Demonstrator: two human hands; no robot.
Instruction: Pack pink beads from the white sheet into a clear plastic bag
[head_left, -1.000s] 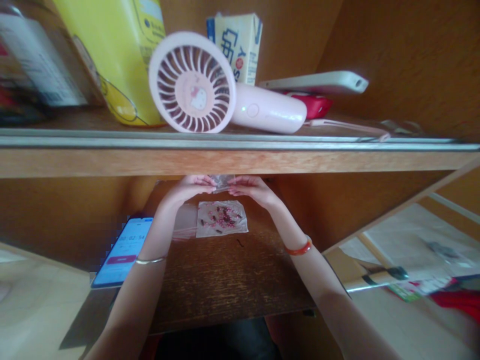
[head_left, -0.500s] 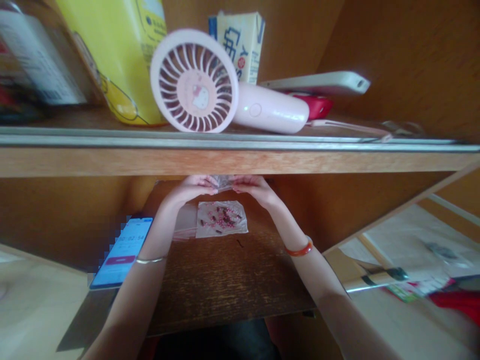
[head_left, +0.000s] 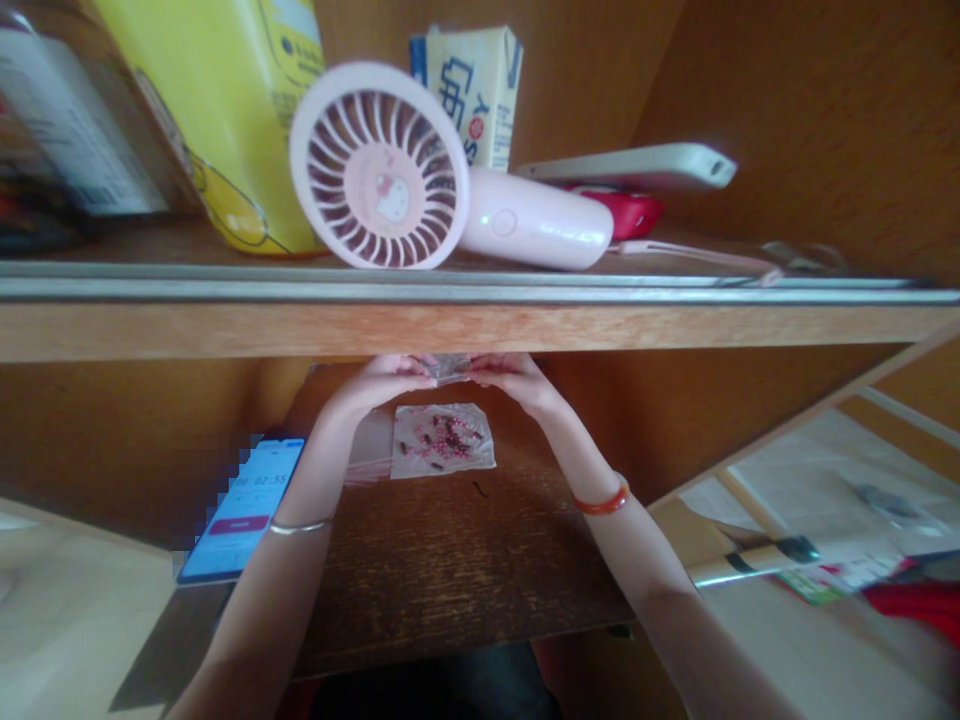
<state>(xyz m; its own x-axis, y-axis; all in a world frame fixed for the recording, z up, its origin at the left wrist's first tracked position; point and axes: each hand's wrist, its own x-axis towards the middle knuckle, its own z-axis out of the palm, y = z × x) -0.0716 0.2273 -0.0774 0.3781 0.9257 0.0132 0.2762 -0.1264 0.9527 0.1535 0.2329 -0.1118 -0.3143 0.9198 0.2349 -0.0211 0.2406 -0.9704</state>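
Between my two hands is a small clear plastic bag [head_left: 449,369], its upper part cut off by the shelf edge. My left hand [head_left: 390,378] pinches its left side, and my right hand [head_left: 511,379] grips its right side. Below them on the dark wooden desk lies a white sheet [head_left: 444,440] scattered with small pink beads and dark brown pieces. Partly tucked beside its left edge are flat, clear plastic bags [head_left: 370,440]. What the held bag contains is too small to make out.
A shelf edge [head_left: 465,330] crosses above my hands. On it sit a pink handheld fan [head_left: 390,175], a drink carton [head_left: 487,90], a yellow container [head_left: 240,130] and a white device [head_left: 637,165]. A phone [head_left: 244,510] showing a timer leans left of my left forearm.
The view has shifted slightly. Both hands keep their hold on the plastic bag and have hardly moved. The phone's timer has advanced by a second.
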